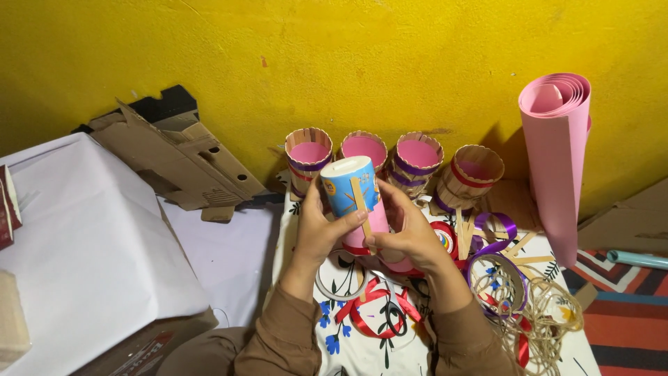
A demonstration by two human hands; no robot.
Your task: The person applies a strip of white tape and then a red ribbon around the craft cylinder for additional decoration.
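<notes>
Yellow wall backs four stick-clad cups [308, 154], one held cup [352, 193].

Four stick cups [390, 159] stand behind the held can [351, 188], paper roll [560, 160] right.

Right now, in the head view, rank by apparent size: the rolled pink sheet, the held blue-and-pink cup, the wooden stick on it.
1. Rolled pink sheet, largest.
2. Blue-and-pink cup, partly hidden by both hands.
3. Wooden stick, smallest.

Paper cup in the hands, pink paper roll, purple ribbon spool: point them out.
paper cup [342, 186]: head view, blue printed side.
pink paper roll [559, 167]: head view, middle of outer sheet.
purple ribbon spool [498, 280]: head view, rim of ring.
</notes>
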